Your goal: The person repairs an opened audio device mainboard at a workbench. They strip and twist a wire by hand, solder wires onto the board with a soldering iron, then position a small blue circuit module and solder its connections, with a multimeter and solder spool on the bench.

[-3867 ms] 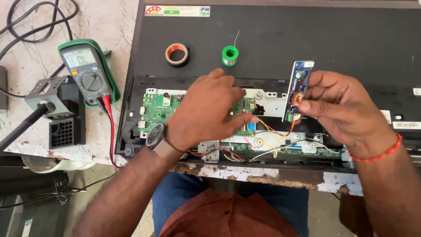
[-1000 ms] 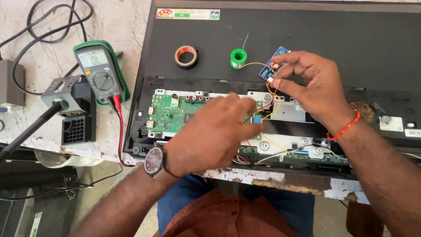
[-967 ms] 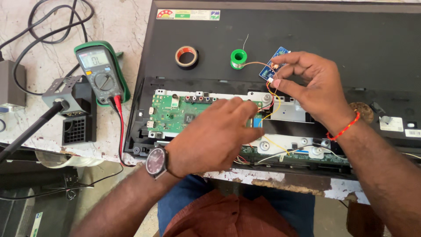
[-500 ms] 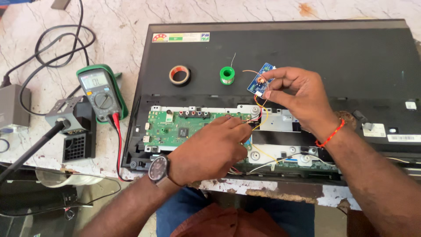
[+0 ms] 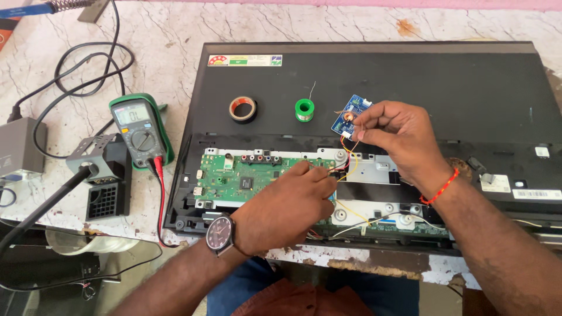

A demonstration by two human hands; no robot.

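Currently, head view: right hand (image 5: 398, 137) pinches a small blue circuit board (image 5: 350, 114) between thumb and fingers (image 5: 364, 124), raised over the black device casing (image 5: 410, 76) just above the open bay. Red and yellow wires (image 5: 345, 159) run from the blue board down to the left hand (image 5: 287, 205). Left hand rests on the right end of the green main board (image 5: 246, 172), fingers bunched at the wire ends; can't tell whether they actually grip a wire or connector. Wristwatch (image 5: 220, 234) on the left wrist, red thread band (image 5: 440, 187) on the right.

On the casing, well apart from the hands: roll of black tape (image 5: 242, 109) and a green solder spool (image 5: 304, 108), near each other. Grey metal plate (image 5: 374, 169) sits right of the main board, below the right hand.

Left of the casing on the marble tabletop (image 5: 175, 29): green multimeter (image 5: 140, 129) with a red probe lead (image 5: 159, 193), black stand (image 5: 105, 175) just beside it, looped black cables (image 5: 76, 70).
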